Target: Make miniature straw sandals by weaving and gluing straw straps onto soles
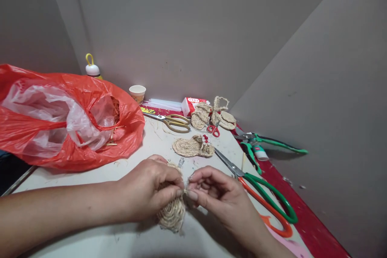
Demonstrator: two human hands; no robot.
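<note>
Head view: left hand [151, 187] pinches beside right hand [216, 193].

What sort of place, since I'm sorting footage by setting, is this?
Probably a handicraft workspace, judging by the woven fibre piece being handled, the orange-and-green-handled scissors and the woven slipper with red beads.
</note>
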